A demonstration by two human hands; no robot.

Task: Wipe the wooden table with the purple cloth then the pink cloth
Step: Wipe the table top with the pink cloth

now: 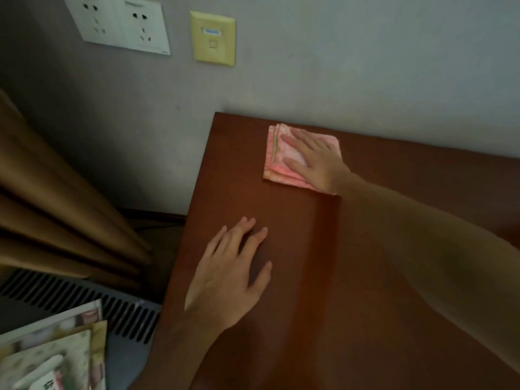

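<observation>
A folded pink cloth point(277, 161) lies flat on the dark wooden table point(351, 277), near its far left corner by the wall. My right hand point(312, 160) presses down on the cloth with fingers spread flat over it. My left hand point(232, 273) rests palm down on the bare wood closer to me, near the table's left edge, holding nothing. No purple cloth is in view.
The table's left edge drops off beside a brown curtain point(56, 209) and a slotted vent point(84, 302). A stack of printed papers point(53, 353) lies at the lower left. Wall sockets point(121, 22) and a yellow plate point(213, 38) sit on the grey wall behind.
</observation>
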